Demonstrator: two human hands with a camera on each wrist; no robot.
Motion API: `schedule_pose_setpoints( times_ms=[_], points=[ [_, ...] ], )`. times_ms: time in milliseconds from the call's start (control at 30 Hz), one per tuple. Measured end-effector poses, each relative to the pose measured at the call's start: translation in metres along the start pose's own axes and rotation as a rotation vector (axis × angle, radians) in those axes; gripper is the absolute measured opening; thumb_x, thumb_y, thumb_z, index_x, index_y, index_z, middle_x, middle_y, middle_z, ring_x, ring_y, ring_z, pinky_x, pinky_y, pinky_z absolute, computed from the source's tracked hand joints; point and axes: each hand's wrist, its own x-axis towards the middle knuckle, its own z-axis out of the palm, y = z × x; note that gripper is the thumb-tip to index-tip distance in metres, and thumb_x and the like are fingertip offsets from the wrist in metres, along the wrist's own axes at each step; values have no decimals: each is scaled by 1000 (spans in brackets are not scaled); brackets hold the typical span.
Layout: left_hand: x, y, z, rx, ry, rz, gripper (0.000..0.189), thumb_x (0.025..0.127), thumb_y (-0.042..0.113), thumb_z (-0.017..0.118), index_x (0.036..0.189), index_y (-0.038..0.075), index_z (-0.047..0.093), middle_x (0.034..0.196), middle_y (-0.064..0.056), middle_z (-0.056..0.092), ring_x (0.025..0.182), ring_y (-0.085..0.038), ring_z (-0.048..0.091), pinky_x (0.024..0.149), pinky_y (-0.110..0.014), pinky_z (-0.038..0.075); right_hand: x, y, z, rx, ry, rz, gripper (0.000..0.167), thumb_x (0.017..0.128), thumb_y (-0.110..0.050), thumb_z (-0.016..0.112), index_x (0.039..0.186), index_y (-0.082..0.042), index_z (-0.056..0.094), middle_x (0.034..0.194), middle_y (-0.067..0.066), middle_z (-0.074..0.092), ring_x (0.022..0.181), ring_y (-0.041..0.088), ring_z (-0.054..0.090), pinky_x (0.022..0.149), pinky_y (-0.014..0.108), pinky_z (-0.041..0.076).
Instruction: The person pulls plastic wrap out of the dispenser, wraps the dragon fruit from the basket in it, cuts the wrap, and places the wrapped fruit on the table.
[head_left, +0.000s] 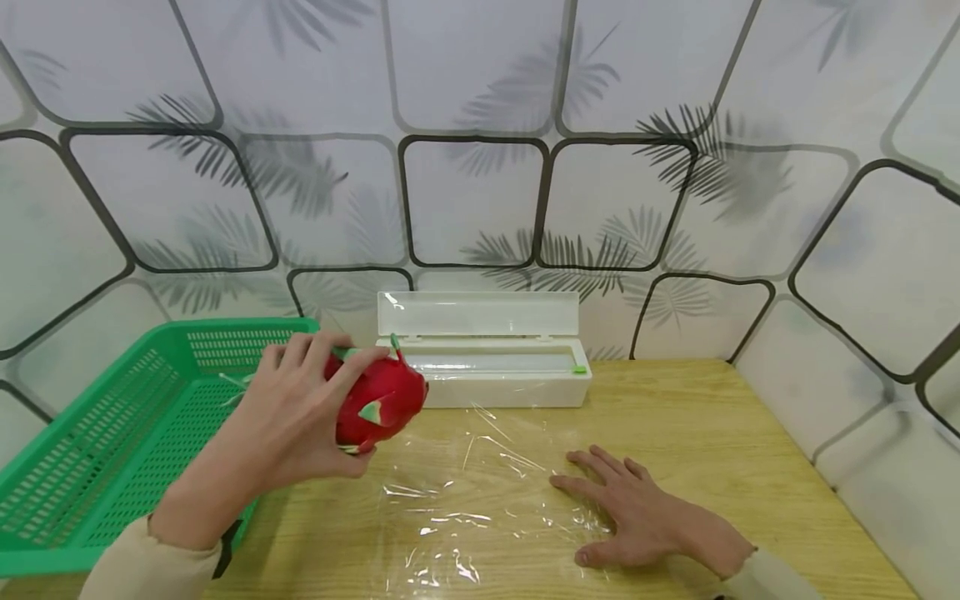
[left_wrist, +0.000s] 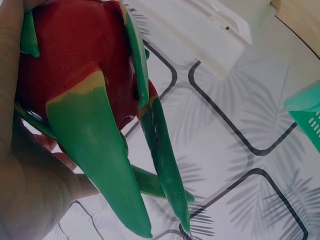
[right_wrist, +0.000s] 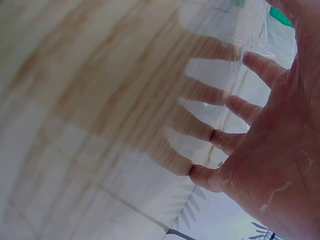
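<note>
My left hand grips a red dragon fruit with green-tipped scales and holds it up in front of the green basket. In the left wrist view the dragon fruit fills the upper left, its long green scales pointing down. A sheet of clear cling film lies wrinkled and shiny over the wooden table. My right hand has its fingers spread, pressing on the film's right side. From the right wrist, the fingertips of that hand meet the glossy surface. The film runs back to a white dispenser box, whose lid is raised.
A green plastic basket with perforated sides stands at the left. Wood-grain table stretches off to the right. Patterned wall covering with leaf prints rises behind and around the table. A small light-green piece sits on the box's right end.
</note>
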Motion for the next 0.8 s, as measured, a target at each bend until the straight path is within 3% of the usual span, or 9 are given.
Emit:
schedule_pose_setpoints(
  times_ms=[467, 800],
  points=[
    [6, 12, 13, -64, -35, -5, 104, 47, 59, 88, 136, 20, 52, 123, -16, 58, 109, -35, 56, 76, -52, 55, -1, 0, 0, 11, 2, -2, 81, 87, -69, 64, 155, -29, 44, 160, 17, 37, 145, 57, 32, 100, 84, 29],
    [6, 24, 26, -72, -53, 6, 102, 49, 62, 87, 136, 20, 54, 122, -14, 58, 107, -34, 57, 77, -49, 53, 1, 1, 0, 11, 15, -5, 84, 83, -69, 68, 154, -30, 44, 160, 19, 37, 144, 60, 32, 99, 84, 29]
  ],
)
